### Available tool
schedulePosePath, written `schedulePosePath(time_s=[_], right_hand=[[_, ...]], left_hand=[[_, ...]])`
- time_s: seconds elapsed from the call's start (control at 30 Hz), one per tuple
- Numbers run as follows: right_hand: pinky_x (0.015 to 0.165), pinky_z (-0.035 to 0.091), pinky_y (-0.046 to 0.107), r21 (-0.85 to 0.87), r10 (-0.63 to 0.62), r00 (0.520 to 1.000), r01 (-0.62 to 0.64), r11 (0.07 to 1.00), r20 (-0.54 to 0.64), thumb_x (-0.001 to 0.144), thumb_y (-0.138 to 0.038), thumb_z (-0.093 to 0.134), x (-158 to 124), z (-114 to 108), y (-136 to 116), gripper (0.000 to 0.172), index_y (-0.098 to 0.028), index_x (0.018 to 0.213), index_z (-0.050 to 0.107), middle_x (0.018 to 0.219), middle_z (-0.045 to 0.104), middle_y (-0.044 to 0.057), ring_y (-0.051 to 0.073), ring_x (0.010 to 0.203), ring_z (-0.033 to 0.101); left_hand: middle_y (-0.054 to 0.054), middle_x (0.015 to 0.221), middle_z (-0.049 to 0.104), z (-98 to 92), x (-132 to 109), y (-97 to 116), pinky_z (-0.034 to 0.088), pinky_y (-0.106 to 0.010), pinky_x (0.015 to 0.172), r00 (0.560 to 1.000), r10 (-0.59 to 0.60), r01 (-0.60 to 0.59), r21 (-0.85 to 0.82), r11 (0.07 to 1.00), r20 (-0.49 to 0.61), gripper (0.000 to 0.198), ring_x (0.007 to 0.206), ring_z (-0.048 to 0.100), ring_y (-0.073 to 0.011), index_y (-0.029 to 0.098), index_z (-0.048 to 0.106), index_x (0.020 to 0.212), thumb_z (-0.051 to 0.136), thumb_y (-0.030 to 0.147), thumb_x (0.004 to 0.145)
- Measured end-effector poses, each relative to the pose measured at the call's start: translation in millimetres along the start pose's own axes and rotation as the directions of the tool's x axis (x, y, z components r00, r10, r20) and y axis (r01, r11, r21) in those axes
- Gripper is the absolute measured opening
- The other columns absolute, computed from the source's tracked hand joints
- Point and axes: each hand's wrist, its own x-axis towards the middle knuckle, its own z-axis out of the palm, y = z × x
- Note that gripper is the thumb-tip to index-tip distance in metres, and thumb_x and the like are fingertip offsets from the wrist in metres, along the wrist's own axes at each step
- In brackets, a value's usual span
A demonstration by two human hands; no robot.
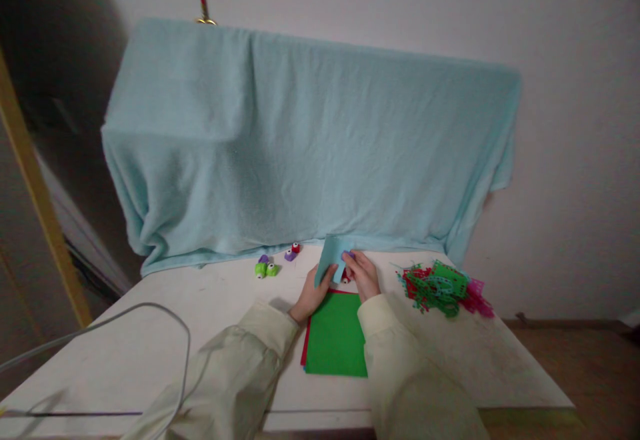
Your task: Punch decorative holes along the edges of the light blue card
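My left hand (311,297) is closed on a folded sheet of light blue paper (327,260), its thumb pressed on the front near the lower edge. At the right edge of that paper, my right hand (364,273) pinches a small purple craft punch (351,254), mostly hidden by the fingers. A small red and white piece (345,279) shows just under the fingers; whether it is held cannot be told. Below both hands lies a stack of coloured paper, a green sheet (336,337) on top and a red sheet (305,347) peeking out at the left.
Several small punches, green (267,270), purple (289,255) and red (295,248), stand at the back of the white table (220,307). On the right is a heap of green, red and pink plastic pieces (440,288). A grey cable (165,308) loops at the left. Behind hangs a light blue cloth (320,140).
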Motion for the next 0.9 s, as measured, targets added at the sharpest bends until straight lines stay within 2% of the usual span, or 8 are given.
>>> schedulePosePath(time_s=[0.13, 0.33, 0.63, 0.77, 0.9], right_hand=[[0.040, 0.030, 0.021, -0.017, 0.025, 1.000, -0.025, 1.000, 0.003, 0.066, -0.036, 0.077, 0.3, -0.8, 2.8, 0.038, -0.019, 0.095, 0.060, 0.055, 0.052, -0.006, 0.007, 0.043, 0.040], [0.040, 0.031, 0.021, -0.050, 0.026, 0.999, -0.024, 0.998, 0.036, 0.065, -0.034, 0.078, -1.2, -1.5, 1.1, 0.043, -0.020, 0.102, 0.059, 0.072, 0.062, -0.001, 0.007, 0.048, 0.044], [0.041, 0.032, 0.021, -0.065, 0.026, 1.000, -0.025, 0.998, 0.014, 0.065, -0.034, 0.078, -0.9, -2.1, 2.6, 0.043, -0.020, 0.101, 0.060, 0.074, 0.064, -0.001, 0.008, 0.048, 0.046], [0.041, 0.033, 0.022, -0.066, 0.034, 0.999, -0.034, 0.997, 0.012, 0.064, -0.037, 0.078, -1.5, -0.6, 0.7, 0.042, -0.020, 0.099, 0.061, 0.064, 0.060, -0.003, 0.009, 0.047, 0.046], [0.041, 0.032, 0.022, -0.065, 0.027, 0.999, -0.025, 0.998, 0.022, 0.066, -0.039, 0.077, -0.8, -0.8, 1.9, 0.039, -0.019, 0.096, 0.062, 0.054, 0.054, -0.006, 0.008, 0.044, 0.044]], left_hand=[[-0.004, 0.077, 0.060, 2.0, 0.3, 0.8, 0.045, -0.029, 0.071, 0.999, -0.016, 0.015, -0.027, 1.000, -0.041, 0.039, 0.072, 0.054, -0.0175, 0.015, 0.060, 0.081, 0.048, 0.053, 0.084], [-0.003, 0.065, 0.055, 4.9, 4.0, -8.8, 0.044, -0.032, 0.062, 0.985, -0.140, 0.133, -0.076, 0.988, -0.097, 0.047, 0.061, 0.050, -0.0172, 0.015, 0.055, 0.072, 0.050, 0.062, 0.078], [-0.002, 0.066, 0.056, 2.8, 2.4, -11.9, 0.045, -0.031, 0.063, 0.989, -0.126, 0.121, -0.068, 0.990, -0.076, 0.041, 0.061, 0.051, -0.0169, 0.017, 0.055, 0.072, 0.053, 0.058, 0.079], [-0.005, 0.072, 0.060, 2.9, 2.0, -11.2, 0.048, -0.036, 0.070, 0.987, -0.129, 0.121, -0.086, 0.989, -0.097, 0.043, 0.065, 0.055, -0.0191, 0.015, 0.059, 0.079, 0.055, 0.058, 0.077], [-0.010, 0.084, 0.065, 4.1, 2.6, -9.2, 0.047, -0.040, 0.084, 0.986, -0.106, 0.090, -0.125, 0.988, -0.128, 0.047, 0.084, 0.060, -0.0234, 0.013, 0.062, 0.090, 0.055, 0.058, 0.078]])
